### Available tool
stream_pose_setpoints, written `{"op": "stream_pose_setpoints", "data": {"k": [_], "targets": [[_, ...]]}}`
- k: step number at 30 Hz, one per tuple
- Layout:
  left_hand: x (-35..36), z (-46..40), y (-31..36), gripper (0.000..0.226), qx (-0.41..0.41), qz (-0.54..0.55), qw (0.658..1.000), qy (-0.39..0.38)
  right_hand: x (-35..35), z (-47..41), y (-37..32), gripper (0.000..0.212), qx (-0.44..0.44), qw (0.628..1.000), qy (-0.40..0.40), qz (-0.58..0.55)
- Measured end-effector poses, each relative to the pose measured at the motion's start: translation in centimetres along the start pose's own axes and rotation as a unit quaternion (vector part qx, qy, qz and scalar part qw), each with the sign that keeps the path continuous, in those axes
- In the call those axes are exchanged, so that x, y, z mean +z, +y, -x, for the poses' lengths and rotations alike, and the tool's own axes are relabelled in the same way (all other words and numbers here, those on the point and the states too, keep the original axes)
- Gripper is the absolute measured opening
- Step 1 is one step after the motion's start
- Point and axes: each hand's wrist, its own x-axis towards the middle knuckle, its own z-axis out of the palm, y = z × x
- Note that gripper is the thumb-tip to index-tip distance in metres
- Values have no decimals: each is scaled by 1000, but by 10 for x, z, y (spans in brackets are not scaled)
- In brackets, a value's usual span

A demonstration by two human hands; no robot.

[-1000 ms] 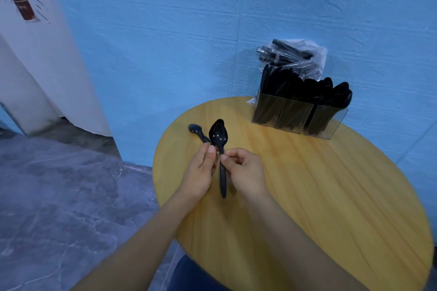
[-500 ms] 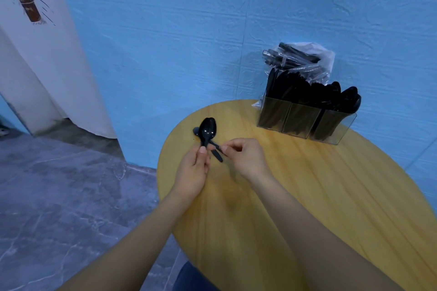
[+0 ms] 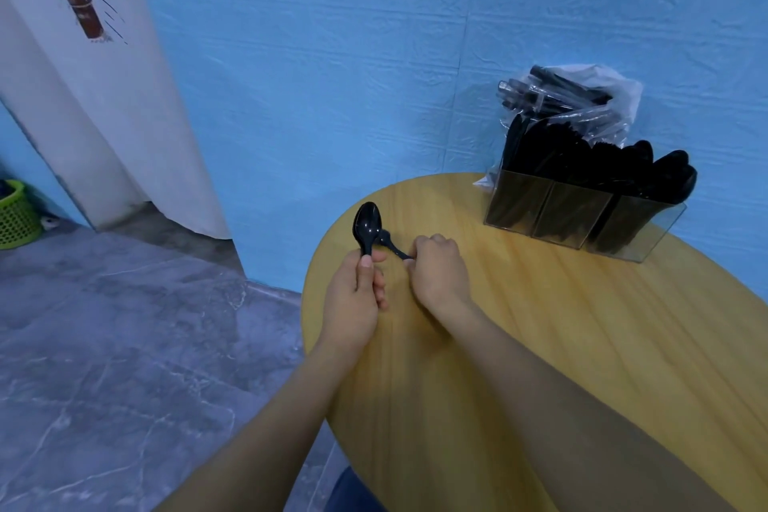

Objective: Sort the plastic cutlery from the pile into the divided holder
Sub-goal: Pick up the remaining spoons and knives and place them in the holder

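Fingers (image 3: 365,262) of the left hand (image 3: 353,303) clamp one spoon (image 3: 368,227) upright; right hand (image 3: 436,270) pinches the smaller spoon (image 3: 390,245) off the desk (image 3: 540,345), probably both headed for the holder (image 3: 582,216).

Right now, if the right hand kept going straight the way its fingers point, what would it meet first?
The right hand pinches the handle end of the small black spoon lying on the table, fingers pointing left. Straight on, it would probably meet the left hand, which holds the larger black spoon upright; depth is uncertain.
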Motion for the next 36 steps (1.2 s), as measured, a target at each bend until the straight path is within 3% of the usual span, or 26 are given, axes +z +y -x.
{"op": "stream_pose_setpoints", "data": {"k": [3, 10, 13, 16, 19, 21, 29, 36], "targets": [[1, 1, 0, 29, -1, -2, 1000, 0, -12, 7, 7, 23, -49, 993, -7, 105], [0, 4, 2, 28, -9, -17, 1000, -9, -46, 25, 22, 29, -114, 950, -110, 267], [2, 5, 4, 28, -16, -20, 1000, -15, -54, 30, 38, 14, -27, 977, -118, 177], [4, 7, 7, 28, -21, -25, 999, -23, -59, 39, 57, 13, 49, 992, -113, -21], [12, 11, 12, 28, -25, -26, 999, -41, -72, 57, 61, 14, 72, 953, -83, -282], [25, 17, 14, 28, -36, -18, 997, -61, -79, 69, 58, 10, 73, 918, -69, -384], [88, 51, 24, 30, -87, 30, 985, -149, -84, 104, 61, 10, 120, 858, -15, -499], [114, 61, 34, 34, -119, 75, 970, -198, -90, 117, 83, 13, 133, 891, 34, -433]]}}
